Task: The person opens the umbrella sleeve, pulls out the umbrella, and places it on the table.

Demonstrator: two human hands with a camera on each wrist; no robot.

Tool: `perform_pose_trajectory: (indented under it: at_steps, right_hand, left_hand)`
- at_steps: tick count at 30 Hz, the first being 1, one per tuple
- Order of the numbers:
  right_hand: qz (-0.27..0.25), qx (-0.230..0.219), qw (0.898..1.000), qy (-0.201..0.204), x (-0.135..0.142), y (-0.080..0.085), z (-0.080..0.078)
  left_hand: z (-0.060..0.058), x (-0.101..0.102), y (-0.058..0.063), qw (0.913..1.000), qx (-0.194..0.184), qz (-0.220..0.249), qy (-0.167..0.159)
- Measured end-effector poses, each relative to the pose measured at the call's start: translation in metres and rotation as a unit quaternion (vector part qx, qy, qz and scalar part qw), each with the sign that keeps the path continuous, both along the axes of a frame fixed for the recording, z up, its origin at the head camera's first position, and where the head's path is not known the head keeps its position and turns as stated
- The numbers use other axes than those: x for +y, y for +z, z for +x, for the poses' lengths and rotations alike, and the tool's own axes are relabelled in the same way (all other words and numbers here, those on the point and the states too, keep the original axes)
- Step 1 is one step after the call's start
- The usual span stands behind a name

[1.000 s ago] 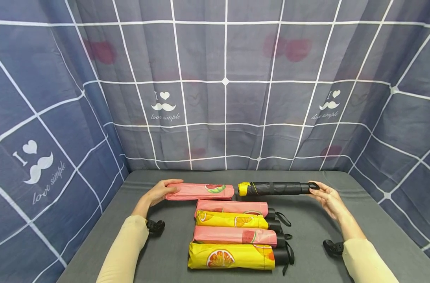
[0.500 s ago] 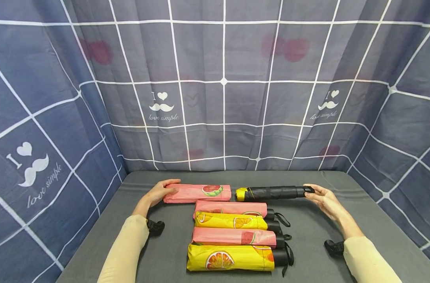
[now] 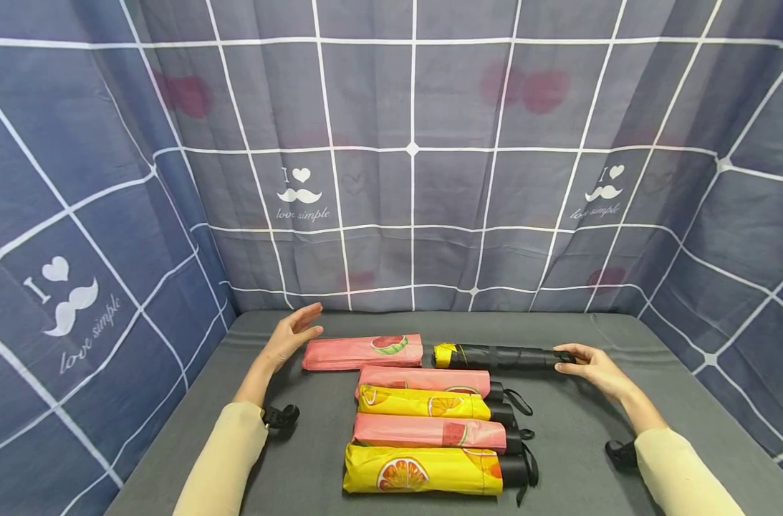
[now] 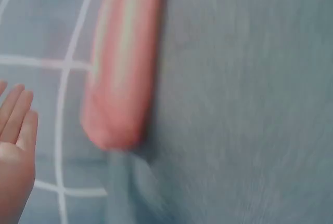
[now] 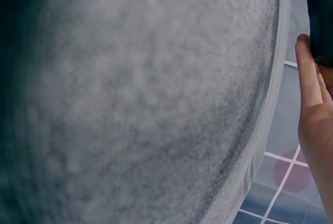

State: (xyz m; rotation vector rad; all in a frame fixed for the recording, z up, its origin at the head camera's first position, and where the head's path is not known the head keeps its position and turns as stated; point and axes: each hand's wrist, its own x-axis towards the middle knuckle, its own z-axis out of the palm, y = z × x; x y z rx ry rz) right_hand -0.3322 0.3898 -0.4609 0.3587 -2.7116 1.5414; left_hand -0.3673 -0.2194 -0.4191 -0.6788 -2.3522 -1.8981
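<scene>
The left hand [image 3: 288, 340] has let go of the pink watermelon-print bundle [image 3: 346, 355]: its fingers lay on the near end a second ago and now stand off it, up and to the left, thumb parted from the rest and nothing between them. The left wrist view agrees, with straight fingers and a gap to the bundle's end. The bundle lies on the bench [image 3: 307, 476], just to the right of those fingers, in much the same place as before. The right hand [image 3: 594, 367] keeps its hold: thumb and fingers pinch the end of the black folded umbrella [image 3: 507, 357], which has come down a little and looks to rest on the bench, its yellow tip pointing away from the fingers towards the bundle. By my reading, the pink piece is placed and needs no more support, while the black one is close to placed but not released. Between the two hands, on the person's side of both sets of fingers, lies a row of four folded umbrellas [image 3: 410, 428], pink and yellow by turns, black handles towards the right hand. Whether the pink bundle touches the farthest of them, I cannot tell.
</scene>
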Motion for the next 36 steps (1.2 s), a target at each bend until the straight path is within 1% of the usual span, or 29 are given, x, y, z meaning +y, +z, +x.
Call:
perform_pose_trajectory:
  at_steps: [1, 2, 5, 7, 10, 13, 17, 19, 21, 23, 27, 30, 32, 34, 36]
  right_hand:
    - [0.012, 0.006, 1.0, 0.0, 0.0, 0.0, 0.0]
    - [0.025, 0.011, 1.0, -0.003, 0.0, -0.001, -0.001]
    - [0.065, 0.026, 0.998, -0.008, 0.0, -0.001, -0.001]
    - [0.089, 0.034, 0.995, -0.012, 0.0, -0.002, 0.0]
    - [0.101, 0.041, 0.994, -0.009, 0.0, -0.003, 0.002]
    - [0.109, 0.044, 0.993, -0.007, -0.001, -0.005, 0.003]
    - [0.122, 0.043, 0.992, -0.012, -0.004, -0.005, 0.003]
    - [0.131, 0.044, 0.99, -0.013, -0.005, -0.004, 0.002]
    - [0.137, 0.044, 0.99, -0.013, -0.006, -0.003, 0.002]
    - [0.141, 0.043, 0.989, -0.01, -0.006, -0.003, 0.002]
    - [0.147, 0.036, 0.988, -0.01, -0.006, -0.003, 0.002]
    - [0.148, 0.03, 0.988, -0.013, -0.006, -0.003, 0.001]
    - [0.151, 0.027, 0.988, -0.018, -0.005, -0.003, 0.001]
    - [0.151, 0.023, 0.988, -0.022, -0.004, -0.003, 0.0]
    - [0.151, 0.022, 0.988, -0.023, -0.004, -0.004, 0.0]
  left_hand:
    - [0.003, 0.005, 0.002, 0.9999, 0.009, -0.003, -0.014]
    - [0.005, 0.009, 0.0, 0.9994, 0.016, -0.007, -0.03]
    - [0.007, 0.022, -0.012, 0.9956, 0.022, -0.031, -0.086]
    - [0.011, 0.032, -0.018, 0.9912, 0.017, -0.053, -0.12]
    - [0.016, 0.048, -0.023, 0.9829, 0.009, -0.077, -0.167]
    - [0.016, 0.06, -0.029, 0.9764, 0.003, -0.095, -0.194]
    - [0.016, 0.069, -0.036, 0.9713, 0.018, -0.132, -0.197]
    - [0.017, 0.071, -0.04, 0.9698, 0.031, -0.148, -0.191]
    - [0.017, 0.072, -0.044, 0.9692, 0.038, -0.154, -0.188]
    - [0.017, 0.073, -0.049, 0.9696, 0.034, -0.154, -0.187]
    - [0.015, 0.073, -0.055, 0.9712, 0.014, -0.148, -0.186]
    - [0.012, 0.074, -0.057, 0.9718, -0.007, -0.141, -0.188]
    - [0.011, 0.075, -0.056, 0.971, -0.013, -0.147, -0.188]
    - [0.011, 0.077, -0.053, 0.9695, -0.011, -0.165, -0.181]
    - [0.011, 0.08, -0.051, 0.9657, 0.003, -0.196, -0.17]
